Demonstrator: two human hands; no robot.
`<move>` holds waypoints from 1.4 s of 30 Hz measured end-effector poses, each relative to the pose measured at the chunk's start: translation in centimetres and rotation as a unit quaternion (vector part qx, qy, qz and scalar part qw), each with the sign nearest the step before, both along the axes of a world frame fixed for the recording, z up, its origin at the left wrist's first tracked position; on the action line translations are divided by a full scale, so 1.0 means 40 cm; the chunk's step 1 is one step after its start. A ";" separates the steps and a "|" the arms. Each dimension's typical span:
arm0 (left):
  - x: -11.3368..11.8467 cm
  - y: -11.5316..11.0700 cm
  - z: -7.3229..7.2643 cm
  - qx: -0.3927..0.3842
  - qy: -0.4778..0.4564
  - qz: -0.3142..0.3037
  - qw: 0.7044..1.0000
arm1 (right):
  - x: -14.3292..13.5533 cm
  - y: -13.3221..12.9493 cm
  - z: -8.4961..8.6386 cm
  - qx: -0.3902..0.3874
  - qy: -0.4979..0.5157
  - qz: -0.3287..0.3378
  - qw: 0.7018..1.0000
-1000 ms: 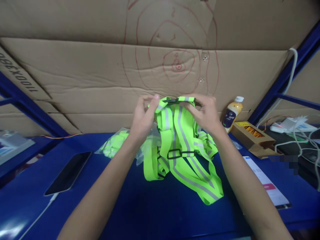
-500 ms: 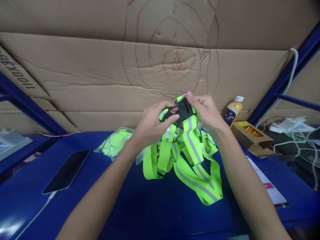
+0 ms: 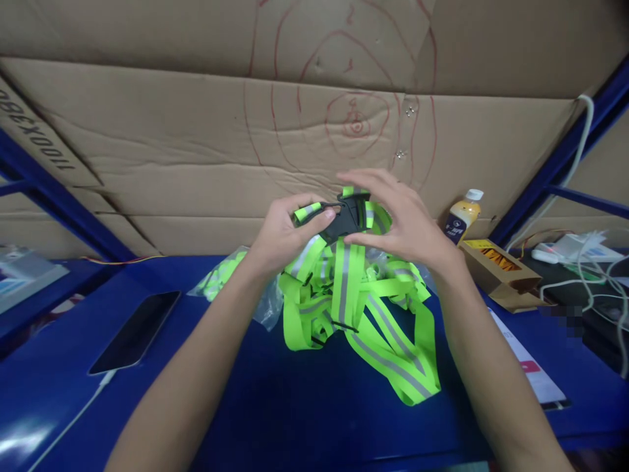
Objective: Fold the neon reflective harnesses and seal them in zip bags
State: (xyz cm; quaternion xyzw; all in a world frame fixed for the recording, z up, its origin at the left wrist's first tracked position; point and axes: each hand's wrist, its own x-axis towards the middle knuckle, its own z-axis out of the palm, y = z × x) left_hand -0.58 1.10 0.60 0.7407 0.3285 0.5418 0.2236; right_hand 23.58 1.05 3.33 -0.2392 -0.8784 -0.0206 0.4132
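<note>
A black plastic side-release buckle [image 3: 346,219] joins neon-yellow webbing with grey reflective stripes. My left hand [image 3: 289,233] pinches the buckle's left side between thumb and fingers. Curved around its right side is my right hand [image 3: 405,216], fingers stretched out above and thumb below, with a gap between them; whether a fingertip touches the buckle I cannot tell. Beneath both hands the reflective straps [image 3: 393,354] hang and lie in a tangled heap on the blue table [image 3: 275,406]. A clear plastic bag [image 3: 269,305] lies partly behind my left forearm and the straps.
A black phone [image 3: 135,333] with a white cable lies at left. To the right stand a juice bottle [image 3: 462,216] and an open cardboard box [image 3: 501,275], near a lit phone-like screen [image 3: 528,360] and tangled white cables [image 3: 590,269]. Cardboard [image 3: 187,144] with red rings forms the back wall.
My right hand has loosened from its pinch at the buckle's top right, its fingers now spread. The buckle and my left hand have shifted slightly left; the hanging strap has swung left.
</note>
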 end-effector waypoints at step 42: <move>-0.039 0.019 -0.005 0.278 0.125 0.196 0.932 | 0.086 0.107 -0.036 -0.107 0.277 0.040 0.954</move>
